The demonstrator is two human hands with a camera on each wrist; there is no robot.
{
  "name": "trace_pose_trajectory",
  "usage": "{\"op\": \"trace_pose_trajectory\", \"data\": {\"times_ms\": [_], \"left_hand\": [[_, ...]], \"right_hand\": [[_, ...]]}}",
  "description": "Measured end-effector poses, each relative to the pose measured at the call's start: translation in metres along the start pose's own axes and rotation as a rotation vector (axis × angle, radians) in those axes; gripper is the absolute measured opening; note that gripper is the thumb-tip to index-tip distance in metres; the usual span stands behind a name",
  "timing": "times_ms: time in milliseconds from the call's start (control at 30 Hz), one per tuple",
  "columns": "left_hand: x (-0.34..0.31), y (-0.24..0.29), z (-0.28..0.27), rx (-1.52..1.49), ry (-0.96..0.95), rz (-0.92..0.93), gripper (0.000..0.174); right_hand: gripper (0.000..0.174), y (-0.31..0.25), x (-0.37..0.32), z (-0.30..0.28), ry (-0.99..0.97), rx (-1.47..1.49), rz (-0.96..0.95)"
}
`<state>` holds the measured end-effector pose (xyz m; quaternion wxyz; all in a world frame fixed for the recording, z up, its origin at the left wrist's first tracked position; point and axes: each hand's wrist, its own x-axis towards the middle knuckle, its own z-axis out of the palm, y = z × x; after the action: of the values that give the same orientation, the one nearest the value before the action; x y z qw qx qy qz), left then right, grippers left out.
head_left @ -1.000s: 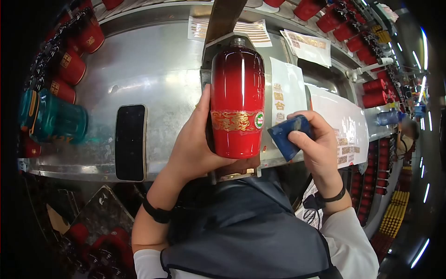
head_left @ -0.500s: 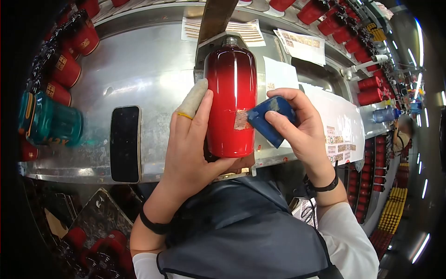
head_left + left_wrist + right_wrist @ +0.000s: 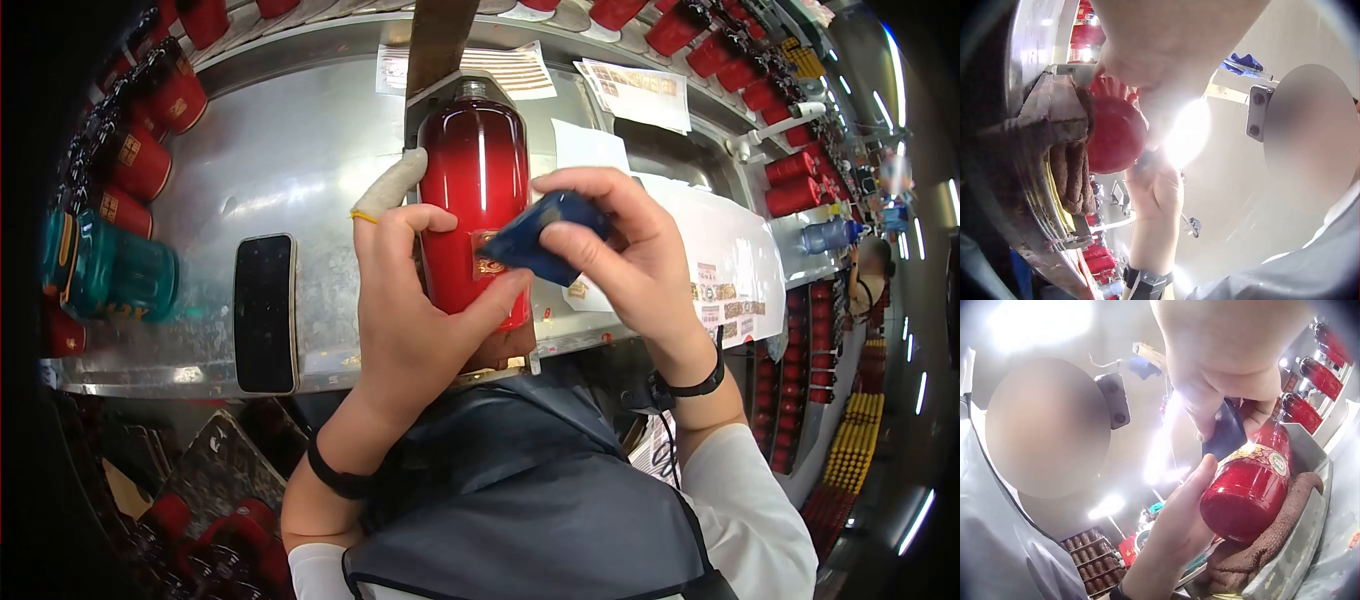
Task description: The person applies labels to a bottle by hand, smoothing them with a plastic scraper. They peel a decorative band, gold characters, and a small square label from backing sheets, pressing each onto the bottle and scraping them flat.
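Observation:
A glossy red bottle (image 3: 470, 155), dark toward its neck, lies neck-away in a cradle lined with brown cloth (image 3: 1291, 509). My left hand (image 3: 410, 290) holds it from the left, its bent index finger on the upper face and its thumb near the lower right. A pale finger cot (image 3: 392, 185) covers one of that hand's fingers. My right hand (image 3: 640, 265) pinches a flat blue scraper (image 3: 548, 232), whose edge lies at a small gold patch (image 3: 484, 258) on the bottle. In the right wrist view, a gold band (image 3: 1252, 452) with a round green-and-white label (image 3: 1277, 464) circles it.
A black phone (image 3: 266, 312) and a teal jug (image 3: 125, 262) are on the metal table (image 3: 290, 130) at left. Printed sheets (image 3: 720, 250) lie to the right. Red bottles (image 3: 135, 160) line the left and far edges. A brown bar (image 3: 438, 45) rises beyond the neck.
The bottle has turned, so the gold band and round label on top have given way to a small gold patch. The scraper has moved left onto the bottle; my left index finger and thumb have shifted onto its face.

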<state>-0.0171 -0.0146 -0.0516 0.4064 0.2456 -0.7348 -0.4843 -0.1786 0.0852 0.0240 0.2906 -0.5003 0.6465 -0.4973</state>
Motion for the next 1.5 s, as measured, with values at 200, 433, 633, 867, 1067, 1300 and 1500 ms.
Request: {"op": "trace_pose_trajectory", "data": {"times_ms": [200, 433, 633, 867, 1067, 1300, 1500], "left_hand": [[-0.005, -0.009, -0.003, -0.425, -0.017, -0.163, 0.022], [0.006, 0.008, 0.009, -0.599, -0.040, -0.401, 0.067], [0.006, 0.005, 0.008, -0.665, -0.095, -0.385, 0.074], [0.006, 0.003, 0.006, -0.701, -0.109, -0.366, 0.074], [0.007, 0.006, 0.006, -0.687, -0.096, -0.388, 0.070], [0.007, 0.004, 0.007, -0.683, -0.093, -0.388, 0.070], [0.006, 0.004, 0.006, -0.702, -0.126, -0.346, 0.071]], "right_hand": [[0.029, 0.037, -0.009, -0.011, 0.031, 0.490, 0.283], [0.037, 0.048, -0.010, 0.013, 0.103, 0.296, 0.260], [0.069, 0.038, -0.003, 0.014, -0.019, 0.366, 0.356], [0.072, 0.040, -0.003, 0.014, -0.014, 0.469, 0.373], [0.074, 0.041, -0.004, 0.013, -0.010, 0.484, 0.390], [0.074, 0.047, -0.004, 0.013, -0.018, 0.446, 0.387], [0.076, 0.052, -0.004, 0.016, 0.024, 0.526, 0.356]]}}
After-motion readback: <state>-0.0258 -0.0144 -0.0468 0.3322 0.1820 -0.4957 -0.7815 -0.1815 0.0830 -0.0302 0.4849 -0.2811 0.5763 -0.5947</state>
